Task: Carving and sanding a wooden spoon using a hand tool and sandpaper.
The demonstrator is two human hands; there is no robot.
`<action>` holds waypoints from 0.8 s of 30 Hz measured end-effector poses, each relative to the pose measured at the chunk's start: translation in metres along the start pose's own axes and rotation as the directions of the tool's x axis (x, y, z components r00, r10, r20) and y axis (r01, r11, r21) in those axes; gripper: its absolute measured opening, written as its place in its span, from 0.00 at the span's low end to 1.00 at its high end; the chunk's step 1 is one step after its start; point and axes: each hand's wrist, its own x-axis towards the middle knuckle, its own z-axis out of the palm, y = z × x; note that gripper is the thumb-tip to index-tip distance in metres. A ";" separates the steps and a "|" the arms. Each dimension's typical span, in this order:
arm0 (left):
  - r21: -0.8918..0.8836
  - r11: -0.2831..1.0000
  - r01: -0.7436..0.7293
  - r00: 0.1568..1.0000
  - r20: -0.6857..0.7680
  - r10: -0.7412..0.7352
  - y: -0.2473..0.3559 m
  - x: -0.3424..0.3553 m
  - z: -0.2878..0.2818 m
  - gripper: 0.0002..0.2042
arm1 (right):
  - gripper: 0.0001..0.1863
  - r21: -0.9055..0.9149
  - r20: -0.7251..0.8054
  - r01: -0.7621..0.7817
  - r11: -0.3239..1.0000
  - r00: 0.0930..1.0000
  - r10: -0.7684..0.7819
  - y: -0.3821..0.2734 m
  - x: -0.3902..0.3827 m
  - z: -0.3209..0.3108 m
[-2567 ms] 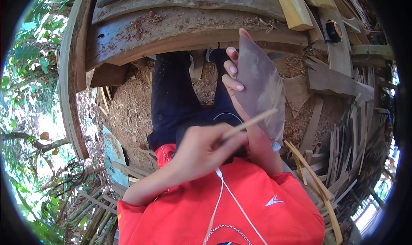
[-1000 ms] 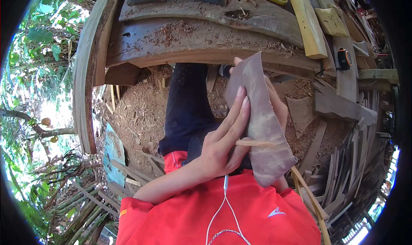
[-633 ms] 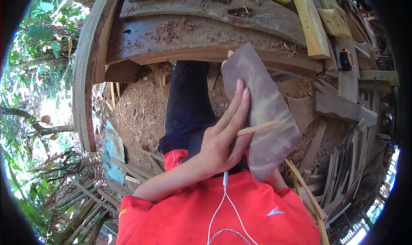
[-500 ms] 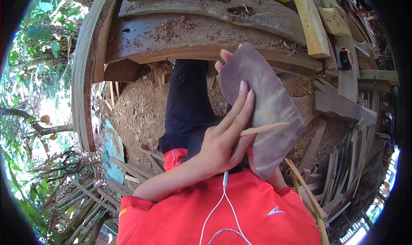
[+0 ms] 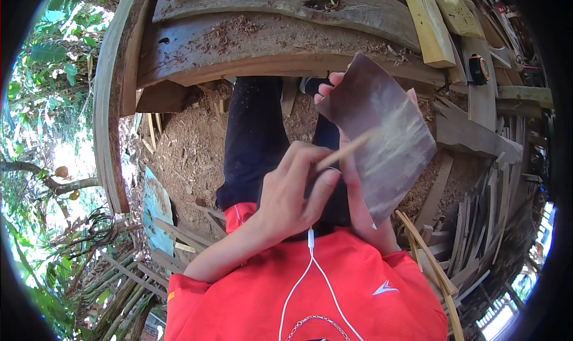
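Note:
My left hand [image 5: 291, 187] is closed around a thin, pale wooden stick [image 5: 346, 151], its tapered end pointing up and to the right. The stick's tip lies over a dusty brown sheet that looks like sandpaper [image 5: 391, 141], with lighter streaks across its middle. My right hand [image 5: 353, 180] supports this sheet from beneath. Its fingertips curl at the upper left edge and another finger shows at the right edge; the palm is mostly hidden. Whether the stick's tip touches the sheet, I cannot tell.
Ahead stands a rough wooden bench [image 5: 286, 45] strewn with shavings. Yellowish wood blocks [image 5: 427, 27] and a black-and-orange tape measure [image 5: 478, 69] are at the right. Long wood strips [image 5: 425, 257] lean beside my right arm. Wood chips cover the ground [image 5: 185, 144].
My left hand has drawn back from the sheet, its fingers curling around the stick. The sheet has shifted slightly right and tilted, and more of my right hand shows.

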 end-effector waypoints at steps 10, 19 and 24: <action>0.166 0.984 0.063 0.994 -0.095 -0.047 -0.014 0.028 0.009 0.06 | 0.32 -0.109 -0.090 -0.031 0.994 0.996 0.021 0.000 -0.005 0.025; 0.042 0.999 -0.028 0.989 -0.144 0.034 -0.022 0.024 0.022 0.09 | 0.24 0.012 0.100 -0.073 0.997 0.992 0.071 -0.007 0.010 0.016; 0.166 0.986 0.004 1.000 0.009 -0.006 -0.025 0.019 0.011 0.09 | 0.22 0.069 0.234 -0.076 0.995 0.970 0.058 -0.019 0.022 0.007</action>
